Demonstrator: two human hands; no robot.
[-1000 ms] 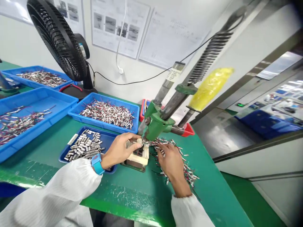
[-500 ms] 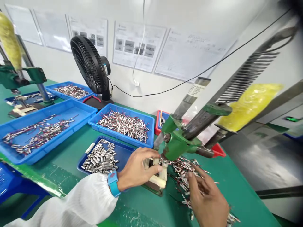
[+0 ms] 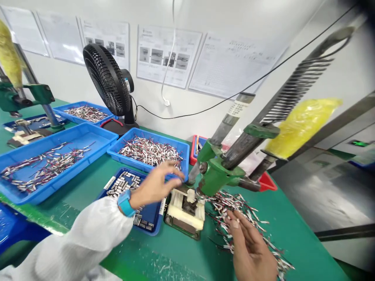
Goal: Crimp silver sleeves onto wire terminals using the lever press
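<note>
The left hand (image 3: 156, 185), fingers parted with no held piece visible, hovers over the dark blue tray (image 3: 150, 215) of metal sleeves (image 3: 124, 182); a low cuff could drag sleeves out. Next stands the green hand press (image 3: 219, 175); a fingertip left on its cream-edged base (image 3: 183, 218) could be pinched if the ram dropped. The right hand (image 3: 253, 248) is half-curled at the heap of wired pieces (image 3: 237, 203), just right of the base; whether it grips one I cannot tell. Tangled leads could pull several along. The green desk (image 3: 181, 255) is scuffed. At left sits a blue plastic tray (image 3: 90, 136), then a black fan (image 3: 105, 74), printed sheets (image 3: 168, 54) on the white wall, and a grey floor (image 3: 293, 195).
</note>
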